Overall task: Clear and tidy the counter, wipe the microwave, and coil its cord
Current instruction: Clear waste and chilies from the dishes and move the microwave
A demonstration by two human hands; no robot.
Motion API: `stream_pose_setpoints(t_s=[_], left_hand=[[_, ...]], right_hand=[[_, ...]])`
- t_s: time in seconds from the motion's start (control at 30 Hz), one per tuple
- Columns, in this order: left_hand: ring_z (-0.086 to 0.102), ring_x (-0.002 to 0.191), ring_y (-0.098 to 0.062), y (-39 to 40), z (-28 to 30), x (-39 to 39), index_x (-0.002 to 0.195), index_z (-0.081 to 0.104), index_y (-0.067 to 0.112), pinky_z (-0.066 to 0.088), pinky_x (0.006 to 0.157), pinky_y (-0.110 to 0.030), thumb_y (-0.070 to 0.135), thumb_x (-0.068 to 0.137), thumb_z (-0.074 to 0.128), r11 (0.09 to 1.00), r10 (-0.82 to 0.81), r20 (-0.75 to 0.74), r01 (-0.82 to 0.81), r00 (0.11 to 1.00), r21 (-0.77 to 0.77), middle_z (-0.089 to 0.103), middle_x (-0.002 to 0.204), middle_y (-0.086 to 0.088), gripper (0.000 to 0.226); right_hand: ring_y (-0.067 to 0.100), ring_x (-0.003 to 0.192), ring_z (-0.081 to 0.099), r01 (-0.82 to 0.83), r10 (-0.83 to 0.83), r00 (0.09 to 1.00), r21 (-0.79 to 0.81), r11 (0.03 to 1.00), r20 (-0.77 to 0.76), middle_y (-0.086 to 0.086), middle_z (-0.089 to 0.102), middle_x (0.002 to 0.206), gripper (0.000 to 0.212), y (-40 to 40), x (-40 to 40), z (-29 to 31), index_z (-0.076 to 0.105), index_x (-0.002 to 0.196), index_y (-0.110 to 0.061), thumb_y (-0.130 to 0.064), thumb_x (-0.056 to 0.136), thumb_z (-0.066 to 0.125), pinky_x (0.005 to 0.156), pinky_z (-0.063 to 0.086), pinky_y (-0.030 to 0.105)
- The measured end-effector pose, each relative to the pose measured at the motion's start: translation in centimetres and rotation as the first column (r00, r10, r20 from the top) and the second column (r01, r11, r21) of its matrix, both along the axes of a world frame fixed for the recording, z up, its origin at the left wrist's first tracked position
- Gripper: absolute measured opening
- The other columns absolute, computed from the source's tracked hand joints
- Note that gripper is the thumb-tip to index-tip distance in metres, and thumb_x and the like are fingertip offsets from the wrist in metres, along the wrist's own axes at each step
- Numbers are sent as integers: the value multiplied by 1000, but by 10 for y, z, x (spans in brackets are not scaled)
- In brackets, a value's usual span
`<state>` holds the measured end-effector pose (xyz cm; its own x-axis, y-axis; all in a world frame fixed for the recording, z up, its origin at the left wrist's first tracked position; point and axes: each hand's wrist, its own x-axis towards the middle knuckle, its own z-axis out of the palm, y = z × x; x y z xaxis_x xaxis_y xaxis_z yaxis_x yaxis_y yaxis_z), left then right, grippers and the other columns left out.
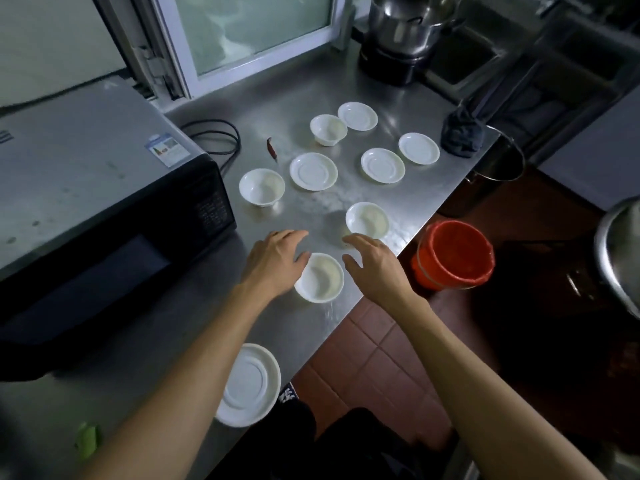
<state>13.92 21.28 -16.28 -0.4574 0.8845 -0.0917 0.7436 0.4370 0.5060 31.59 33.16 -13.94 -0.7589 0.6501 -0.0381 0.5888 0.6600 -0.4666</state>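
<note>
Now left hand [273, 259] and right hand [375, 263] flank bowl [320, 277], fingers open, gripping nothing; bowl light, slippery, fragile: pinch rim at 3 o'clock.

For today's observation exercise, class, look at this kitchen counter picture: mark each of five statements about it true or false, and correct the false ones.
1. Four bowls stand on the counter. True: nearest bowl, then others.
2. The left hand grips a saucer. False: it is open, fingers beside the nearest bowl.
3. A red chilli lies between the cord and the dishes. True.
4. The orange bucket sits on the counter. False: it stands on the floor beside the counter.
5. The dark cloth covers the microwave. False: it lies at the counter's far right corner.
</note>
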Motion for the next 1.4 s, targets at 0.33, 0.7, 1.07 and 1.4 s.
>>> stream_pose_setpoints(t_s=[0.33,0.7,1.07,1.4], left_hand=[[52,125,-30,21,-8,-47,139,53,14,45,99,-48,31,95,61,981,180,34,-183,983,70,58,138,-5,48],[60,110,-34,84,-19,-89,126,61,12,54,84,-48,20,90,64,913,407,-31,-408,913,-26,66,124,-9,37],[49,129,-29,159,-28,-134,137,54,16,45,102,-49,30,94,59,833,510,-93,-518,855,-193,58,138,-6,45],[53,123,-30,188,-38,-169,132,59,11,43,101,-47,35,87,48,788,592,-33,-586,805,-189,61,132,-9,53]], right_hand=[[25,121,56,-163,163,987,-4,987,7,1,63,134,37,52,-86,-10,60,132,-16,-23,96,60,98,44,36],[32,115,61,-347,335,936,-133,928,-103,12,67,126,36,161,-206,-54,64,127,-8,-16,92,64,99,45,39],[31,123,56,-392,393,918,-264,881,-51,11,64,131,37,238,-281,-94,63,129,-10,-18,93,58,107,40,41],[40,98,62,-405,407,912,-287,868,-55,18,70,105,23,269,-340,-120,68,107,-6,-14,89,56,86,51,46]])
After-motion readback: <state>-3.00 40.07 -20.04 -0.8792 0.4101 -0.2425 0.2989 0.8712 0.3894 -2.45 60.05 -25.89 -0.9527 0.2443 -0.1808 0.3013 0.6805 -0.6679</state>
